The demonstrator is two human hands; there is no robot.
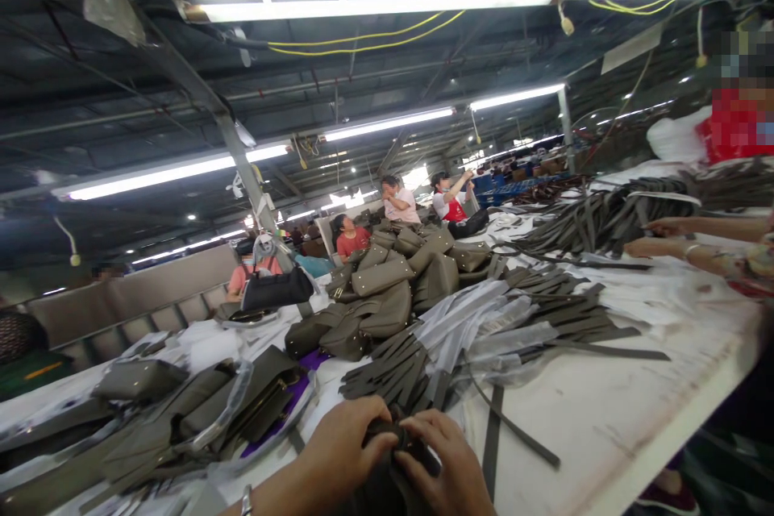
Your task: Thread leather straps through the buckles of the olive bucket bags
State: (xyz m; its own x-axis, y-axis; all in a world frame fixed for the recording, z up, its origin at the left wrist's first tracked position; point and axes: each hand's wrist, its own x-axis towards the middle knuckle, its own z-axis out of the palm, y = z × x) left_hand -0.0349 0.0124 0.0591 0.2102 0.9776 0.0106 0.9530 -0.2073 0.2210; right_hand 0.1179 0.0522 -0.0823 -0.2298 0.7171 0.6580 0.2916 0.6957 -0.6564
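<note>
At the bottom of the head view, a dark leather-like bag (387, 493) is held between my two hands; its lower part is cut off by the frame. My left hand (342, 447), a metal bracelet at its wrist, is closed with thumb and fingers around the bag's top edge. My right hand (451, 459) pinches the same edge from the other side, close to the left fingertips. What lies under the fingertips is hidden. Just beyond the hands, a heap of dark olive straps (417, 363) lies partly covered by clear plastic sleeves (477, 314).
Finished-looking olive bags (387, 298) are piled mid-table. More bag pieces (199, 403) lie on the left, on white sheets and purple material (287, 395). At right, a co-worker's hands (683, 240) touch a strap bundle (605, 214). The white table's edge (683, 419) runs along the right; other people sit beyond.
</note>
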